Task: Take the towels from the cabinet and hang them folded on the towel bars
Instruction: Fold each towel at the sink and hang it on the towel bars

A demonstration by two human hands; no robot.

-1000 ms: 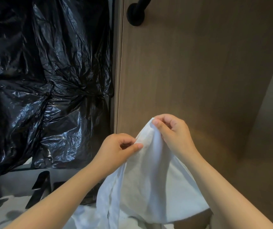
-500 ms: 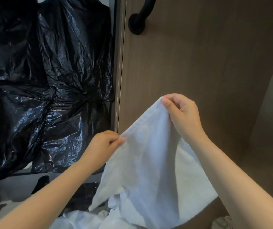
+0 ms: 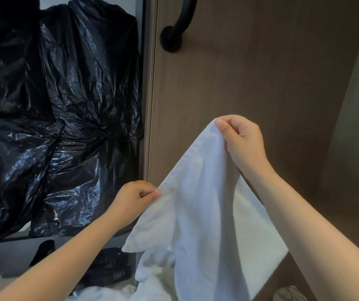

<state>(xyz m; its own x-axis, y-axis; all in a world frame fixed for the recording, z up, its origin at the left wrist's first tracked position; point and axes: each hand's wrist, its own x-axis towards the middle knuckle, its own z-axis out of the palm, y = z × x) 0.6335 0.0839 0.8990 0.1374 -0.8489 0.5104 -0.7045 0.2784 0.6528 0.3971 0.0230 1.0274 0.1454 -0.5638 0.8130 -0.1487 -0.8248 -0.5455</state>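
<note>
A white towel (image 3: 204,224) hangs in front of me, held up by one edge. My right hand (image 3: 240,137) pinches its upper corner, high and to the right. Lower and to the left, my left hand (image 3: 135,197) pinches the same edge between thumb and fingers. The stretch of hem between my hands runs slanted and fairly taut. The rest of the towel drapes down and bunches near the bottom of the view. A black towel bar (image 3: 180,22) is mounted on the wooden panel (image 3: 250,72) above my hands.
Crumpled black plastic sheeting (image 3: 54,116) covers the wall to the left. Below it lies a grey counter (image 3: 5,255) with dark flat objects (image 3: 109,266) on it. More white cloth (image 3: 100,293) lies at the bottom. A shoe (image 3: 289,294) shows at the lower right.
My hands have drawn apart along the towel's edge: the right rose up and to the right, the left slid down and left. The towel has spread open between them.
</note>
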